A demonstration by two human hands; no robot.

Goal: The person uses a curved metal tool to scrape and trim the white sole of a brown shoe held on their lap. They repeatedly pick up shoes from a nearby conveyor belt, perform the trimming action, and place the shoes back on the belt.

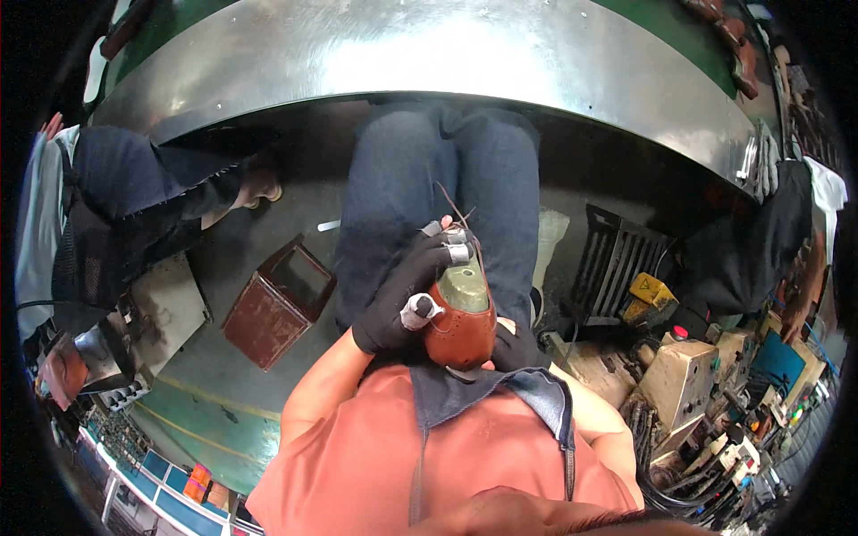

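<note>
A brown leather shoe (458, 335) sits on a green shoe last (465, 284), held over my lap close to my chest. My left hand (398, 290), in a black glove with bare, pale-taped fingertips, wraps round the shoe's left side. Its thumb lies near the leather edge and its other fingers reach over the far end of the last. A thin brown cord (451, 201) sticks up beyond those fingers. My right hand (518, 347), also black-gloved, grips the shoe's right side from below; most of its fingers are hidden behind the shoe.
A metal-topped bench (429, 54) curves across the far side, over my knees. Left on the floor stands a brown box-like stool (273, 308). To the right are a slatted black rack (617, 263) and a machine with a red button (681, 333). Co-workers sit at both sides.
</note>
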